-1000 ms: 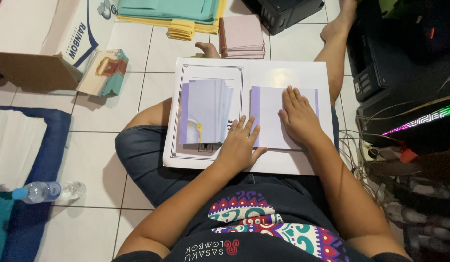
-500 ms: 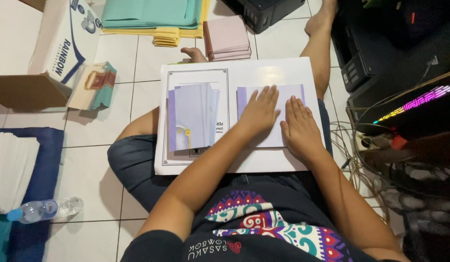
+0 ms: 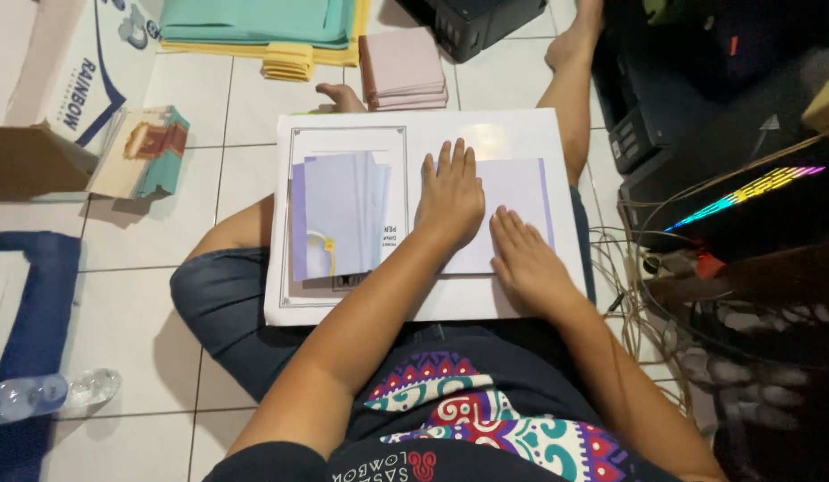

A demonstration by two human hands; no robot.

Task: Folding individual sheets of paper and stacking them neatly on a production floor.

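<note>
From my head view I see both hands flat on a pale lilac sheet point(image 3: 520, 192) that lies on the right half of a large white board point(image 3: 486, 134) across my lap. My left hand point(image 3: 450, 198) rests palm down on the sheet's left portion, fingers point(image 3: 445, 161) held straight and close together, pointing away from me toward the far edge of the board; they pinch nothing, only press. My right hand point(image 3: 526, 257) lies just beside it, nearer my body, over the sheet's lower right corner, its fingers lightly spread and angled up and to the left, also gripping nothing. The bare part of the sheet runs out to the right of the left hand and beyond the right hand's fingertips, so the right hand is nearer the open right edge and the left hand nearer the far edge. The sheet looks a little wider than deep, its long axis running left to right across the board. To the left of both hands, apart from the left hand, sits a stack of lilac folded papers point(image 3: 338, 214) on a framed printed page point(image 3: 343, 143)
</note>
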